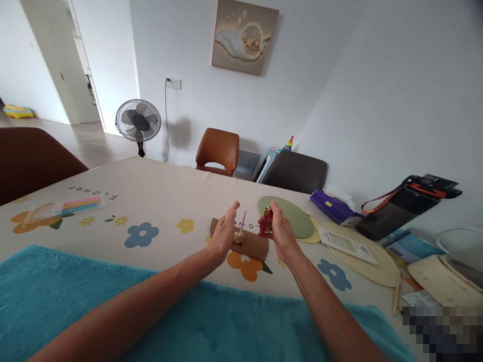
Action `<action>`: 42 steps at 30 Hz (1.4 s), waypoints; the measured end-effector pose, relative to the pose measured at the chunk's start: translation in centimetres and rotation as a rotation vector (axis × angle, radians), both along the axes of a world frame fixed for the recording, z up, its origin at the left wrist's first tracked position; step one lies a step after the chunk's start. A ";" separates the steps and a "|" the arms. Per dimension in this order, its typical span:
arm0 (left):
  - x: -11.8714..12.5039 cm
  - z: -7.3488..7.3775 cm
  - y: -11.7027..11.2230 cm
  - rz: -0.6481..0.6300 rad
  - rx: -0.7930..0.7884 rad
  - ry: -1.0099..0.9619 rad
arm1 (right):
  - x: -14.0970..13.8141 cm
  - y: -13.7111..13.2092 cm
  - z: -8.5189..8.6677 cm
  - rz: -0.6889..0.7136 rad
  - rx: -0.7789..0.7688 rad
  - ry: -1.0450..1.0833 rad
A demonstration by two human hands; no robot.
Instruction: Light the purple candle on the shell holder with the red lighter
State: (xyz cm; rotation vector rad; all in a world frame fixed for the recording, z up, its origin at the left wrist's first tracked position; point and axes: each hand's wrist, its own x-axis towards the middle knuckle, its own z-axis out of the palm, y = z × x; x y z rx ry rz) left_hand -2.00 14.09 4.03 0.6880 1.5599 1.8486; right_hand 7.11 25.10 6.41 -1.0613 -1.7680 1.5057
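Note:
My right hand (281,232) is closed around a small red lighter (267,219), held upright above the table. My left hand (225,232) hovers open beside it, fingers stretched forward, next to a thin pink candle (243,221) that stands in a small beige lump (239,237). The lump rests on a brown card (256,245) lying on the flower-print tablecloth (151,201). The lighter is a little to the right of the candle and apart from it. No flame shows.
A green round mat (298,218) lies just behind my right hand. A purple tissue pack (334,208), a white device (345,244), a black bag (400,208) and papers crowd the right. A pack of coloured candles (66,208) lies far left. A blue fluffy cloth (94,301) covers the near edge.

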 end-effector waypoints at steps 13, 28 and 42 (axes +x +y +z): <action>-0.3 -0.9 0.3 0.016 0.007 -0.032 | 0.6 0.0 -0.6 0.078 -0.217 0.082; 0.6 1.1 -0.5 -0.052 -0.048 0.057 | -1.3 -0.8 -1.1 0.055 0.471 -0.276; 0.2 0.5 -0.2 -0.033 -0.027 0.064 | -1.4 -1.2 0.8 -0.030 0.788 -0.769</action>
